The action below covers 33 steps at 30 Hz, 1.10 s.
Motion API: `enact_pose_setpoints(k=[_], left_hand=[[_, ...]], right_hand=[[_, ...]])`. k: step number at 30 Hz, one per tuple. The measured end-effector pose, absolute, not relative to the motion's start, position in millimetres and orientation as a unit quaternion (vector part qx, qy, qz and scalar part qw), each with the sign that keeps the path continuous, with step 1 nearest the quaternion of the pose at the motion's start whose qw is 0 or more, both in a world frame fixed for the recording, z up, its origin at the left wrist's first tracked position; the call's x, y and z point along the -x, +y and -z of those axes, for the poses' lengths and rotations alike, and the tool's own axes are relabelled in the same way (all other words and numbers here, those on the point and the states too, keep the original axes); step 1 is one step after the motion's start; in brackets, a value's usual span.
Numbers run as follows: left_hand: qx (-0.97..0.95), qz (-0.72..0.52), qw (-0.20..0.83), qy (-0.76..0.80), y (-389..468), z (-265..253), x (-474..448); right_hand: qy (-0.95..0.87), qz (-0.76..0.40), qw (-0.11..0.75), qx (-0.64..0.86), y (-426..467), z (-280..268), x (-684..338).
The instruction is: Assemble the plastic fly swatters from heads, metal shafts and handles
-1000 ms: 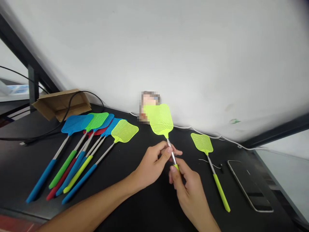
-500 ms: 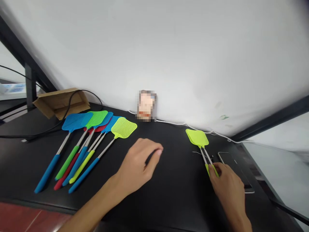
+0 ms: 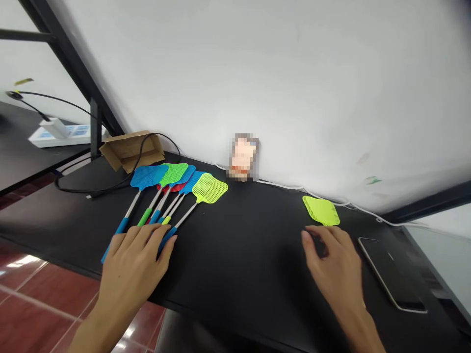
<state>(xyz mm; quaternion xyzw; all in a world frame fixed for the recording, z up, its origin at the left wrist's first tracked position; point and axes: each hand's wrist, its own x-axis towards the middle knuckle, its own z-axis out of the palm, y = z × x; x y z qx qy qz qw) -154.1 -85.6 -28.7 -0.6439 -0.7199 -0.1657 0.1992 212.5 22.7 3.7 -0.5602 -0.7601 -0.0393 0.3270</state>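
On the left of the black table, a fan of fly swatters in blue, green, red and yellow-green lies with heads toward the wall. My left hand (image 3: 137, 260) is over their handles, fingers stretched out and slightly apart. Its thumb is beside the blue handle of the yellow-green swatter (image 3: 210, 188), the rightmost of the fan; whether it touches is unclear. To the right, two overlapping yellow-green swatters (image 3: 322, 211) lie near the wall, their handles hidden by my right hand (image 3: 333, 260). That hand's fingers are curved, with a gap between thumb and forefinger and nothing visible in it.
A phone (image 3: 392, 274) lies at the right of the black table (image 3: 235, 274). Against the wall leans a pixelated upright object (image 3: 243, 158), with a white cable (image 3: 283, 186) along the wall. An open cardboard box (image 3: 133, 151) and a black cable (image 3: 99, 189) are at the back left.
My left hand has moved left from the middle of the table onto the swatter handles. My right hand has let go of the two yellow-green swatters. The view has shifted left.
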Motion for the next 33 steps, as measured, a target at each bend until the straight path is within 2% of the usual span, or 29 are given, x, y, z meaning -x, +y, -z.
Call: enact_pose_setpoints(k=[8,11,14,17,20,22,25,30,33], left_hand=[[0.676,0.07,0.193,-0.708,-40.6,21.6,137.6],[0.683,0.11,0.146,-0.707,-52.9,20.8,125.3],[0.656,0.256,0.016,-0.71,-76.1,14.3,98.1],[0.606,0.38,-0.215,-0.665,-77.5,2.1,58.2],[0.582,0.458,-0.367,-0.562,-39.8,-5.4,14.7],[0.562,0.503,-0.427,-0.498,-1.2,-2.1,-9.1],[0.536,0.529,-0.448,-0.481,50.4,12.0,-28.5],[0.55,0.508,-0.482,-0.455,77.1,26.9,-25.6],[0.501,0.474,-0.605,-0.398,71.5,26.2,-18.4]], right_hand=[[-0.793,-0.142,0.358,0.473,60.9,21.6,-154.7],[-0.777,-0.202,0.368,0.468,56.3,30.5,-154.9],[-0.758,-0.243,0.384,0.467,48.7,29.2,-159.3],[-0.733,-0.305,0.4,0.458,45.2,26.5,-160.0],[-0.65,-0.461,0.421,0.432,42.1,29.3,-156.0],[-0.564,-0.563,0.441,0.413,38.9,32.8,-153.0],[-0.472,-0.632,0.466,0.4,35.8,35.5,-151.1],[-0.477,-0.643,0.434,0.414,35.5,31.2,-151.4],[-0.553,-0.61,0.39,0.412,35.3,27.6,-152.7]])
